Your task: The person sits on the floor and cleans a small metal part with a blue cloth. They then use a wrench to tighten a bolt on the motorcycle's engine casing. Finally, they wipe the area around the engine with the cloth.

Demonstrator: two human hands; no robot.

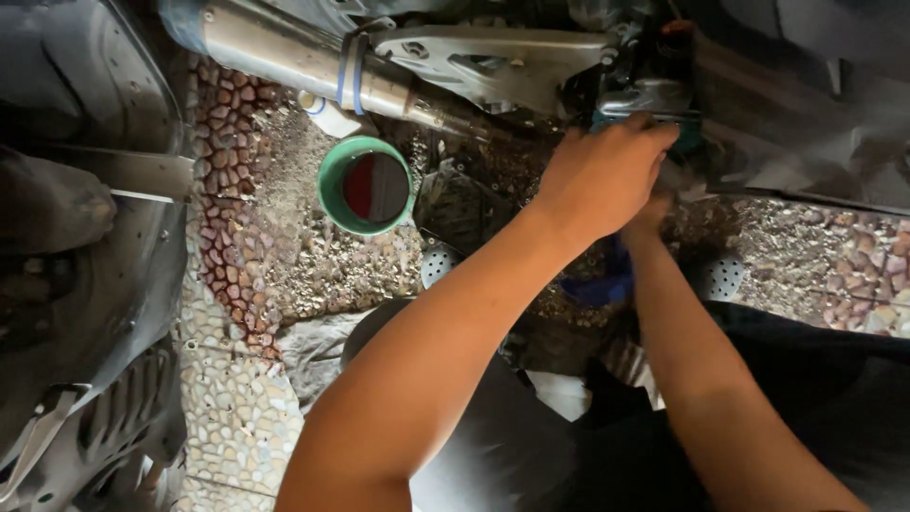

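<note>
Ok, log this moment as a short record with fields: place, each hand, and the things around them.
place: pebbled ground beneath vehicle parts
left hand: left hand closed over a metal part, grip hidden
right hand: right hand mostly hidden behind the left; what it holds cannot be told
nearby: green cup with dark red inside, standing on the ground
above: metal pipe with blue bands, and a grey bracket
left edge: dark plastic panel

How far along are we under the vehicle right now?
Set out already: a green container holding dark red liquid stands on the pebbled ground. In hand: the left hand and right hand are both up at the metal fitting beside the silver pipe. What remains at that fitting cannot be told; the hands cover it.
</note>
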